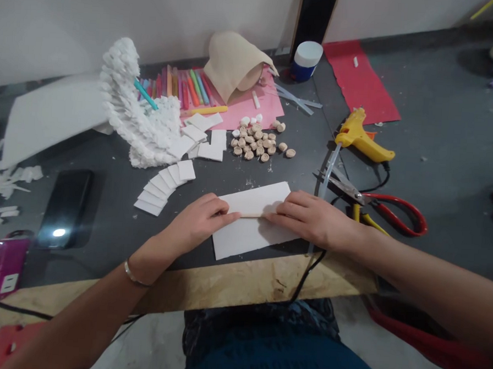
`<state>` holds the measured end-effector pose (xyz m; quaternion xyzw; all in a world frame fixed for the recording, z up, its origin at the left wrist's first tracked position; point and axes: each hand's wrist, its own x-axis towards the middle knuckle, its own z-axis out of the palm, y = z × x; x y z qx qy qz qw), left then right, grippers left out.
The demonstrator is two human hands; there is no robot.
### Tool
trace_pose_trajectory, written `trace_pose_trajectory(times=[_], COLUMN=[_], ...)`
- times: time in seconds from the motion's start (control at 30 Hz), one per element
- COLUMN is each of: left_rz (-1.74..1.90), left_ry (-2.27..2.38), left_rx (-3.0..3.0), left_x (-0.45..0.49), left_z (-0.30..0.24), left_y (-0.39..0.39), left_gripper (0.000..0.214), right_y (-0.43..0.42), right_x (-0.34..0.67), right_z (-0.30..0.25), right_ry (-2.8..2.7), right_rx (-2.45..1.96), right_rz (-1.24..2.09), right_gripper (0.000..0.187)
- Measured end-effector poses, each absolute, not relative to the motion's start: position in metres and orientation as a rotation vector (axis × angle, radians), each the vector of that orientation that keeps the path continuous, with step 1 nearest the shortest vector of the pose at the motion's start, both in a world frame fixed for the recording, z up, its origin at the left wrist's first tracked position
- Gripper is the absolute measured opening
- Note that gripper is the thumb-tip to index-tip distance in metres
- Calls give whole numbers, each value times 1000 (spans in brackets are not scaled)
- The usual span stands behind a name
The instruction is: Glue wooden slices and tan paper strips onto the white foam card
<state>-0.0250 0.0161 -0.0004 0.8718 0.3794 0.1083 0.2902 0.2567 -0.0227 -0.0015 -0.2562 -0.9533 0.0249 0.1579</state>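
A thin beige strip [251, 215] lies across a white rectangular sheet [252, 237] near the table's front edge. My left hand [205, 221] pinches its left end between thumb and fingers. At the other end, my right hand [311, 218] grips it with fingers curled and resting on the sheet. Whether the strip is wood or rolled paper I cannot tell. Just beyond the sheet sit several small beige rolled discs [255, 140], and a fanned row of white squares [163, 187] lies to the left.
On the right are a yellow glue gun [367, 137] and red-handled scissors [394, 211]. A bumpy white model [124, 106], colour sticks [185, 87], a beige sheet [232, 62] and a white-lidded jar [306, 61] stand behind. A phone [65, 208] lies left.
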Motion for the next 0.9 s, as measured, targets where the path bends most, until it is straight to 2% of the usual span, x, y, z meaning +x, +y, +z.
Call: trace_pose_trajectory(times=[0.3, 0.63, 0.9], left_rz=[310, 433, 279], left_ry=[908, 650, 615], left_rx=[2450, 2841, 2849], left_x=[-30, -41, -40], left_z=[-8, -13, -1], left_y=[17, 16, 15], left_gripper=[21, 19, 26], right_y=[-21, -29, -34], right_x=[257, 261, 259], right_z=[-1, 4, 1], right_ry=[-2759, -2707, -2757], right_rx=[-728, -776, -853], right_rz=[139, 386, 204], right_gripper=[34, 38, 35])
